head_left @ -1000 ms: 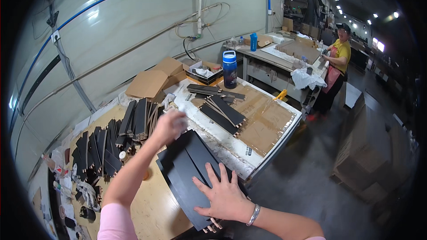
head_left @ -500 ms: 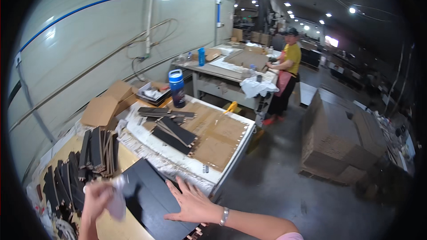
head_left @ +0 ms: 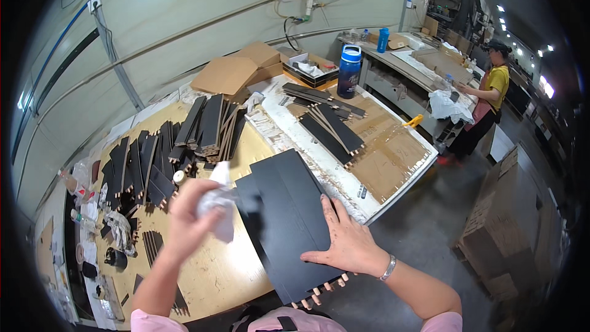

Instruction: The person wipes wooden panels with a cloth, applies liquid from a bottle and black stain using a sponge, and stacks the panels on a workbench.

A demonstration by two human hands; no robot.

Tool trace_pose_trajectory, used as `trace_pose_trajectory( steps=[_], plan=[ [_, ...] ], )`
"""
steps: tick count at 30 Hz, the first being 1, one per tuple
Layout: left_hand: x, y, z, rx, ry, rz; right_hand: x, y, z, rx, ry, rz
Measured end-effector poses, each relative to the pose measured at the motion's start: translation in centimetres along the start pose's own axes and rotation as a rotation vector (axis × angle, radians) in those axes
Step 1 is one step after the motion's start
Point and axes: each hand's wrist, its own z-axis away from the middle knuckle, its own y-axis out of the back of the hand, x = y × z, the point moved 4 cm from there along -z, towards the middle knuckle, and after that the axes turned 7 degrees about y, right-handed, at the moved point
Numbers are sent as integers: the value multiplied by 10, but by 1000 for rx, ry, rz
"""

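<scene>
Far left of the fingers, black slats (head_left: 144, 163) lie in rows on the bench (head_left: 209, 270). The left hand (head_left: 187, 218) has its fingers clamped on a white rag (head_left: 218, 206), held at the left edge of the black panels (head_left: 289, 209). The right hand (head_left: 347, 240) lies flat on those panels, fingers spread apart. Beyond its fingertips lie more panels (head_left: 332, 126) and a blue bottle (head_left: 349, 71).
</scene>
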Motion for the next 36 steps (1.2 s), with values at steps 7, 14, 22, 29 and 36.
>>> trace_pose_trajectory(
  steps=[7, 14, 22, 29, 36],
  plan=[
    [-49, -93, -43, -321, -629, -377, 6, -16, 1, 10, 39, 32],
    [-128, 22, -118, 152, 116, -465, 2, -20, -3, -14, 55, 46],
    [-67, -15, -105, -222, 319, -705, -5, -20, -1, -7, 62, 53],
    [-85, -6, -91, -178, 235, -734, -16, -16, 1, 20, 45, 43],
    [-87, 19, -65, -124, 305, -630, -81, 13, 38, 418, 375, 349]
  ],
)
